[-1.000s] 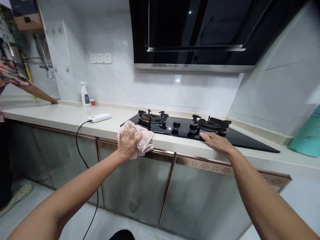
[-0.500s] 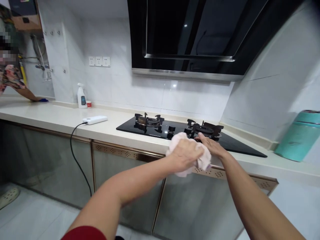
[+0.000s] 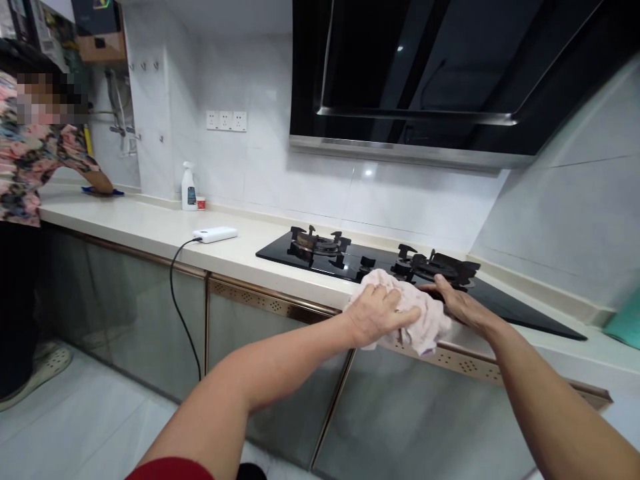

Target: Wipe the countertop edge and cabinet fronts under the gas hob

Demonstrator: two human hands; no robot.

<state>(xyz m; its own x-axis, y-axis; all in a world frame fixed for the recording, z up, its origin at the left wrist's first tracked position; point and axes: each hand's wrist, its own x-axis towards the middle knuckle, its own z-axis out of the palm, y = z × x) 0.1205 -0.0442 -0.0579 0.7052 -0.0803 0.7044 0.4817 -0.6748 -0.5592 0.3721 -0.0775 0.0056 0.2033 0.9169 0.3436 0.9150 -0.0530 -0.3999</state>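
Note:
My left hand [image 3: 380, 312] presses a crumpled pale pink cloth [image 3: 423, 323] against the front edge of the white countertop [image 3: 280, 279]. The fingers lie bent over the cloth, part of which hangs down over the edge. Just right of it, my right hand [image 3: 465, 307] is at the near edge of the black gas cooktop [image 3: 515, 310], fingers stretched out and thumb raised, holding nothing that I can see. Its fingertips are partly hidden behind the thumb and cloth. Two burners with black pan supports stand behind my hands, the right burner [image 3: 433, 267] nearer to them.
A white power bank-like device [image 3: 215, 235] with a black cable lies left of the cooktop. Farther back stand a white spray bottle [image 3: 189, 188] and a small red-and-white tub [image 3: 201, 203]. Another person [image 3: 30, 160] wipes the far left counter with a blue cloth [image 3: 103, 191]. A black range hood [image 3: 400, 73] overhangs.
The view has swung left, showing more of the other person. The pink cloth is more spread out under my left hand, while my right hand stays beside it near the cooktop's edge.

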